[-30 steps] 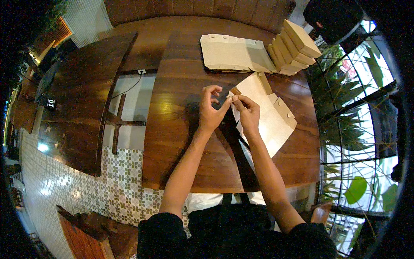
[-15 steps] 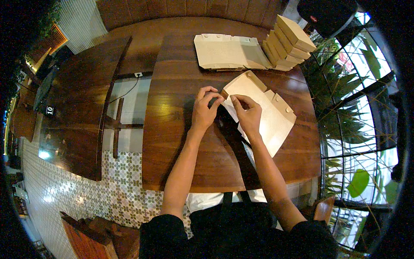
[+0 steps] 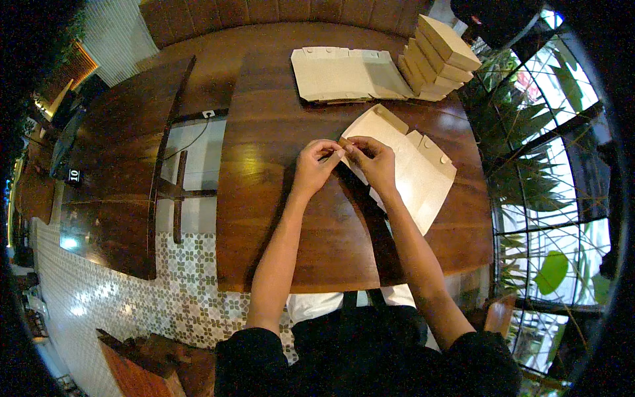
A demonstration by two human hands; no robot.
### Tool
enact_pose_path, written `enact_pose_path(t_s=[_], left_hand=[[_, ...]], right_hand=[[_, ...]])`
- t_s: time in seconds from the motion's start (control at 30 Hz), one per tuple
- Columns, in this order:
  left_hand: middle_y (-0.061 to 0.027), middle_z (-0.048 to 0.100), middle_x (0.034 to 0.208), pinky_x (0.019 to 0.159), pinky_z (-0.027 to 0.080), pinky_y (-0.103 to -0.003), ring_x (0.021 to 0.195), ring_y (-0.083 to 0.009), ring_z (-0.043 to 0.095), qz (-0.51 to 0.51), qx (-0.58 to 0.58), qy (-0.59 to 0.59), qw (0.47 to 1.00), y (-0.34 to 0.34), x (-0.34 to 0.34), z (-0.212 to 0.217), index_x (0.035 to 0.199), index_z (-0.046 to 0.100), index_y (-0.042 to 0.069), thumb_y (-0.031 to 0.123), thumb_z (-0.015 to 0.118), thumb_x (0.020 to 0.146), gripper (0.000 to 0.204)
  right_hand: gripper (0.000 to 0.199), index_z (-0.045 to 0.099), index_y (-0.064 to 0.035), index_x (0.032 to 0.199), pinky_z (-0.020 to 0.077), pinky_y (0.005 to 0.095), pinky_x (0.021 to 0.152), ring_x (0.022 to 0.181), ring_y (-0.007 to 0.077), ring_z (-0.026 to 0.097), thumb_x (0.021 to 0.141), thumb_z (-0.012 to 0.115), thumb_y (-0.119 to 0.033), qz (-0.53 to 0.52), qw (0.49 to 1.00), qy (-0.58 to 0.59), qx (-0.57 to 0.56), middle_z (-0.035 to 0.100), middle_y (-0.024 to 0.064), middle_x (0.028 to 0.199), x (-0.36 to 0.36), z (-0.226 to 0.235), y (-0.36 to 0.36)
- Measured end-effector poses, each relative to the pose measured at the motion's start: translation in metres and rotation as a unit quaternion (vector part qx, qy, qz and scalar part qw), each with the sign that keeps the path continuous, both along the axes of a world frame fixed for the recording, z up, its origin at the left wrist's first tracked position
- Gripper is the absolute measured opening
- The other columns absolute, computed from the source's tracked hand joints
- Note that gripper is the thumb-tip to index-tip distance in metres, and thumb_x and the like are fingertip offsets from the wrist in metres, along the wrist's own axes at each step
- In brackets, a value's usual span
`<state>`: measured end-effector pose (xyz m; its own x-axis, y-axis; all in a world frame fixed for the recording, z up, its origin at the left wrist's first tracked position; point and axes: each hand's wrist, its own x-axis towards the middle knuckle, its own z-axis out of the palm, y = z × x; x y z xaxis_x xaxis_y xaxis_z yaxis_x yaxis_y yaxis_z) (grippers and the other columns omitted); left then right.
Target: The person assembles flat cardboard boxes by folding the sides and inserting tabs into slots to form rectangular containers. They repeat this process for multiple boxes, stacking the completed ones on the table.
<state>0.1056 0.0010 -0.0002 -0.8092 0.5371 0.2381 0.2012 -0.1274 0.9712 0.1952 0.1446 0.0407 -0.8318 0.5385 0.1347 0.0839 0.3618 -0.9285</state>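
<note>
An unfolded cardboard box blank (image 3: 403, 165), pale brown with cut flaps and tabs along its far right edge, lies at a slant on the wooden table. At its left corner my left hand (image 3: 315, 169) and my right hand (image 3: 374, 165) meet fingertip to fingertip. Both are closed in a pinch on a small flap of that corner, most of which my fingers hide. The near left edge of the blank runs under my right hand and forearm.
Further back lies a stack of flat box blanks (image 3: 350, 76). Beside it stand several folded cardboard boxes (image 3: 443, 56), piled up. A second wooden table (image 3: 122, 172) is to the left, a gridded window (image 3: 549, 198) to the right.
My right hand has shifted slightly left and its fingers have curled further over the corner flap, close against my left fingertips. The view has shifted a little.
</note>
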Motion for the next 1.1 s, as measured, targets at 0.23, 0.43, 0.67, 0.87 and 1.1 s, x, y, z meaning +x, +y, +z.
enact_pose_path(t_s=[0.23, 0.43, 0.67, 0.87, 1.1], left_hand=[[-0.0097, 0.066, 0.114, 0.092, 0.063, -0.034, 0.111, -0.0198, 0.067, -0.072, -0.028, 0.019, 0.997, -0.011, 0.005, 0.018, 0.107, 0.070, -0.002, -0.008, 0.075, 0.085, 0.024], [-0.0097, 0.068, 0.107, 0.086, 0.063, -0.035, 0.102, -0.0240, 0.070, -0.039, -0.021, 0.019, 0.999, -0.006, 0.005, 0.013, 0.104, 0.072, 0.001, -0.006, 0.073, 0.086, 0.019], [-0.0093, 0.067, 0.103, 0.082, 0.056, -0.038, 0.096, -0.0297, 0.069, 0.045, -0.050, 0.283, 0.957, -0.010, 0.008, 0.013, 0.097, 0.072, 0.004, 0.005, 0.079, 0.081, 0.017], [-0.0069, 0.066, 0.104, 0.082, 0.057, -0.039, 0.098, -0.0285, 0.067, 0.014, -0.068, 0.370, 0.926, -0.011, 0.005, 0.018, 0.098, 0.071, 0.005, 0.008, 0.079, 0.080, 0.020], [-0.0072, 0.068, 0.100, 0.078, 0.057, -0.038, 0.093, -0.0259, 0.067, 0.016, -0.084, 0.472, 0.877, -0.012, 0.006, 0.019, 0.094, 0.073, 0.006, 0.010, 0.081, 0.079, 0.018]], right_hand=[[0.020, 0.075, 0.0020, 0.107, 0.0535, 0.0233, 0.068, 0.077, 0.0111, 0.069, 0.094, 0.076, -0.012, -0.004, 0.995, 0.024, -0.101, 0.076, 0.0073, 0.090, 0.003, -0.012, 0.014], [0.019, 0.075, 0.0013, 0.106, 0.0533, 0.0227, 0.069, 0.077, 0.0103, 0.069, 0.093, 0.077, -0.013, 0.037, 0.993, 0.015, -0.113, 0.076, 0.0068, 0.089, 0.011, -0.009, 0.016], [0.015, 0.076, 0.0000, 0.102, 0.0548, 0.0259, 0.067, 0.074, 0.0109, 0.068, 0.092, 0.077, -0.011, 0.030, 0.996, 0.034, -0.079, 0.075, 0.0058, 0.084, 0.018, -0.003, 0.011], [0.017, 0.075, 0.0017, 0.105, 0.0517, 0.0233, 0.067, 0.075, 0.0099, 0.066, 0.094, 0.075, -0.012, 0.029, 0.995, 0.003, -0.093, 0.074, 0.0053, 0.086, 0.020, -0.003, 0.013], [0.015, 0.074, 0.0021, 0.104, 0.0512, 0.0228, 0.066, 0.073, 0.0098, 0.066, 0.094, 0.075, -0.010, 0.021, 0.997, -0.002, -0.075, 0.074, 0.0053, 0.085, 0.019, -0.006, 0.017]])
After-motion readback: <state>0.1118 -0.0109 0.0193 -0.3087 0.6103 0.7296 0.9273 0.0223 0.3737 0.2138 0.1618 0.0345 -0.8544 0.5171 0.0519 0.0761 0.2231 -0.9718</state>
